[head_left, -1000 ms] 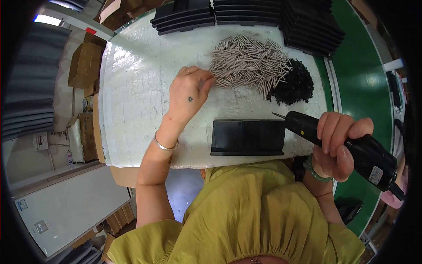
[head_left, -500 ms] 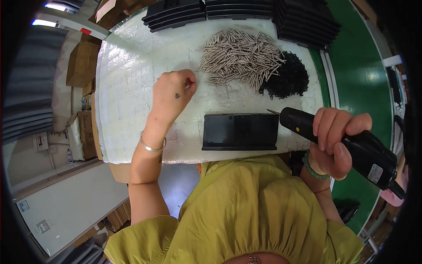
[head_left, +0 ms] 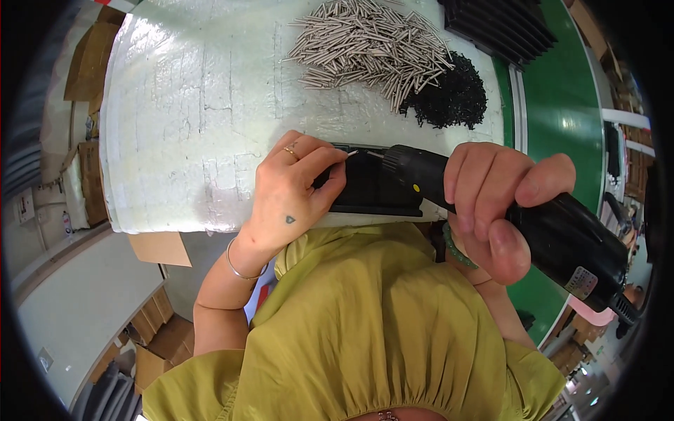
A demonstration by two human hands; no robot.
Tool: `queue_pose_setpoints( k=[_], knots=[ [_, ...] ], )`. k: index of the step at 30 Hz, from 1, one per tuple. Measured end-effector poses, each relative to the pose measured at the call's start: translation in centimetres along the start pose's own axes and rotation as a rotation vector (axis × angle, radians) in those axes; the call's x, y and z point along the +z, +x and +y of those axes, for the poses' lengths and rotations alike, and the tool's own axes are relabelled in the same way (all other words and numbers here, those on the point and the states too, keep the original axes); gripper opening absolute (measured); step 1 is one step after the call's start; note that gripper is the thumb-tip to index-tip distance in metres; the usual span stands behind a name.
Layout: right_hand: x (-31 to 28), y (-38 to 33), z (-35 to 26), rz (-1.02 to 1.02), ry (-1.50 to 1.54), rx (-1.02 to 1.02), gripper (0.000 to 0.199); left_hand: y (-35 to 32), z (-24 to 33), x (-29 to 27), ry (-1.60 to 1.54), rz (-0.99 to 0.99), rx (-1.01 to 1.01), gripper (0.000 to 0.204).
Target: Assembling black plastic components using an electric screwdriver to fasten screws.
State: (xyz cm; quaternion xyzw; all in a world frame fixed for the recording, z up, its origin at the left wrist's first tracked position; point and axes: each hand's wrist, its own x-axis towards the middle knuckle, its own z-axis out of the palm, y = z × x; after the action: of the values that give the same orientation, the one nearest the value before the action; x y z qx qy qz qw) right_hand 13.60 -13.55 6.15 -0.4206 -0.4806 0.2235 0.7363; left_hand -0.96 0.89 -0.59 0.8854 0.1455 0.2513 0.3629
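Note:
My left hand (head_left: pixel 293 188) is closed in a pinch at the far edge of a flat black rectangular part (head_left: pixel 372 191) lying near the table's front edge. From its fingertips pokes the end of a small silvery pin (head_left: pixel 352 152). A black corded electric screwdriver (head_left: pixel 562 228) is gripped by my right hand (head_left: pixel 491 200). Its thin bit (head_left: pixel 374 154) points left over the part's far edge, close to the pin; whether they touch is unclear. My left fingers hide the part's left side.
A heap of silvery metal pins (head_left: pixel 372 45) lies at the far middle of the table (head_left: pixel 175 126). Against it sits a pile of tiny black pieces, perhaps screws (head_left: pixel 453 95). Stacked black panels (head_left: pixel 498 28) stand at the far right, beside a green surface (head_left: pixel 562 91).
My left hand has come from beside the pin heap toward me, onto the black part, with a pin showing. The screwdriver has moved left over the part. The head view has shifted.

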Motion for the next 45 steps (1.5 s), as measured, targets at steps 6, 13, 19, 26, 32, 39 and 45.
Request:
queue_pose_setpoints(
  k=[6, 13, 19, 26, 32, 39, 45],
  knots=[
    [0.1, 0.2, 0.6, -0.037, 0.026, -0.026, 0.03, -0.1, -0.1, 0.3, -0.026, 0.018, -0.001, 0.016],
    [0.5, 0.6, 1.5, -0.078, 0.037, -0.024, 0.031, -0.4, -0.2, 0.2, -0.018, 0.042, -0.016, 0.014],
    [0.8, 1.6, 1.2, -0.107, -0.021, 0.017, 0.031, 0.0, -0.2, 0.7, -0.054, 0.013, 0.021, 0.012],
    [2.9, 3.2, 1.5, -0.263, -0.165, 0.058, 0.032, -0.6, -0.1, 0.6, 0.006, -0.045, 0.022, 0.009],
    [3.4, 3.9, 1.7, -0.381, -0.101, 0.055, 0.029, -0.8, -0.2, 0.6, 0.029, -0.081, 0.04, 0.008],
    [2.5, 3.0, 1.1, -0.102, 0.086, 0.048, 0.033, -1.2, 0.2, -0.1, -0.023, -0.137, -0.004, 0.014],
    [-1.9, 3.6, 1.1, 0.161, 0.01, -0.078, 0.029, -0.5, 1.3, -1.0, 0.104, -0.22, 0.079, 0.067]
  ],
)
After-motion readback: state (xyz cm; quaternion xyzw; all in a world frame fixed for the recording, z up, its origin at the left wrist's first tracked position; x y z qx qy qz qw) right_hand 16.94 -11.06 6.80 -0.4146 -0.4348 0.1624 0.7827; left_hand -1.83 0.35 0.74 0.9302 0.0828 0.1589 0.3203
